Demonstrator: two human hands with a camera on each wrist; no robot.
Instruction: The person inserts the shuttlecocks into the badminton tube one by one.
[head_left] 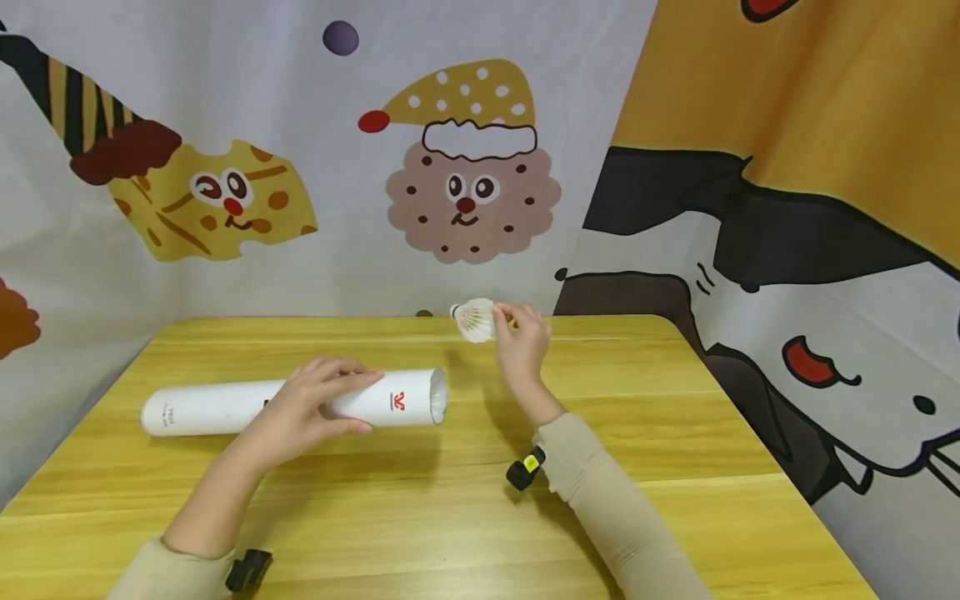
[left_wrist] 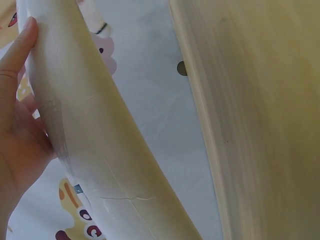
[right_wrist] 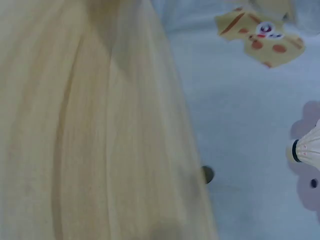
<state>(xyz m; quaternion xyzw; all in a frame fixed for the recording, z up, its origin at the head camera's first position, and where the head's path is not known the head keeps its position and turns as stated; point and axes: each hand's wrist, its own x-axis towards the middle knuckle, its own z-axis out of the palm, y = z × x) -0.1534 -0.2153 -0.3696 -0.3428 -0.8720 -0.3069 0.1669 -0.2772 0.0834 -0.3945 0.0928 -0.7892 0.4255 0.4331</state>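
My left hand (head_left: pixel 307 410) grips a long white shuttlecock tube (head_left: pixel 217 407) around its middle, fingers over the top and thumb along the near side. The tube lies nearly level over the table, its open end (head_left: pixel 438 397) facing right and a red logo close to that end. In the left wrist view the tube (left_wrist: pixel 95 120) slants across, showing a crease in its surface. Beyond the open end and to its right, my right hand (head_left: pixel 522 346) pinches a white feather shuttlecock (head_left: pixel 474 320) by its skirt edge. The cork points left; in the right wrist view the shuttlecock (right_wrist: pixel 307 150) is partly cut off.
Beneath both hands is a yellow wood-grain table (head_left: pixel 450 533) with rounded far corners. A curtain (head_left: pixel 330 283) with cartoon prints hangs right behind its far edge. Black wrist devices show at both sleeves, the right device (head_left: pixel 523 471) bearing a yellow patch.
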